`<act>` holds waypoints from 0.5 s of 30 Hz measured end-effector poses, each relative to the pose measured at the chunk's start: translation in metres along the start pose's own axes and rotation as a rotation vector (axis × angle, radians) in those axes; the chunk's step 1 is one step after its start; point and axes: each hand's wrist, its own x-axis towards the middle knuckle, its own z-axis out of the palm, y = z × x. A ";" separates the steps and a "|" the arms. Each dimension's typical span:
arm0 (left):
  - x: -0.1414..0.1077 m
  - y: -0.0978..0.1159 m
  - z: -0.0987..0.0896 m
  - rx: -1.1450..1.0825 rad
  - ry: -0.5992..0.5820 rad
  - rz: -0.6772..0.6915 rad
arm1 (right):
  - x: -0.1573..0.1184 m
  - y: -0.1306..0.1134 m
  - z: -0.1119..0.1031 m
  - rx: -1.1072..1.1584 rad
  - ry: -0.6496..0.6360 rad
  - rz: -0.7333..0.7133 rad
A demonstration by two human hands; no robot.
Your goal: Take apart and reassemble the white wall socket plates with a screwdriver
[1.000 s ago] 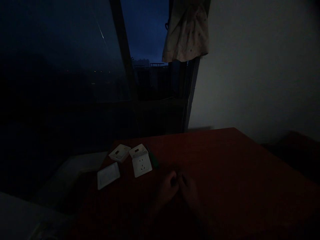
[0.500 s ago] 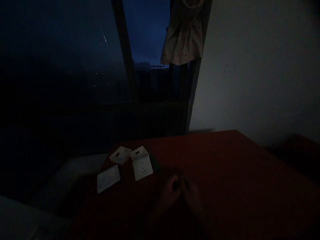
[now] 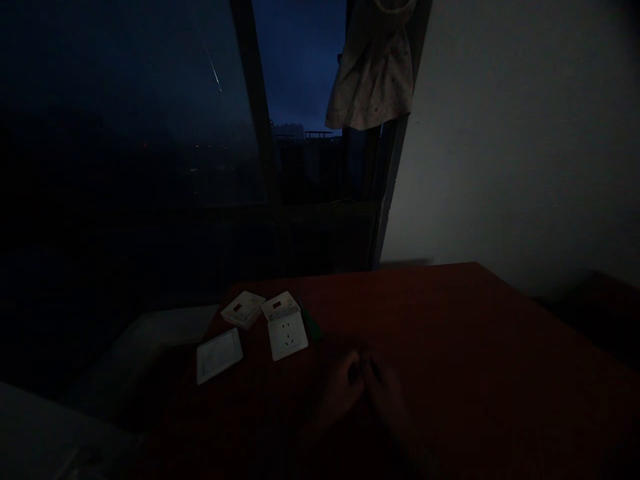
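My left hand (image 3: 343, 387) and my right hand (image 3: 385, 387) rest close together on the red-brown table, their curled fingers meeting in the middle. Both are closed, and no object shows in or between them, though the gloom blurs their fingers. Left of them lies a white wall socket panel (image 3: 289, 337) with its slots facing up. It leans against or overlaps a white open mounting box (image 3: 281, 306). A second mounting box (image 3: 243, 309) sits beside that one. Nearer the left edge is another white panel (image 3: 219, 356). A green-handled tool, perhaps a screwdriver (image 3: 313, 325), lies right of the socket panel.
The room is very dark. The table (image 3: 450, 320) reaches to a window (image 3: 300, 67) at the back and a pale wall (image 3: 510, 147) at the right. A light cloth garment (image 3: 373, 80) hangs by the window frame. A pale surface (image 3: 45, 433) shows at lower left.
The view has shifted slightly, so things appear a little further right. My hands keep the same closed pose, and the items on the table stay in place.
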 end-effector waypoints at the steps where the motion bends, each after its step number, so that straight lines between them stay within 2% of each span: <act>1: -0.001 0.000 0.000 0.003 -0.001 -0.001 | 0.000 0.000 0.000 0.000 -0.002 0.000; 15: -0.002 0.010 -0.004 0.027 0.001 -0.012 | -0.001 0.006 0.002 -0.007 -0.014 0.014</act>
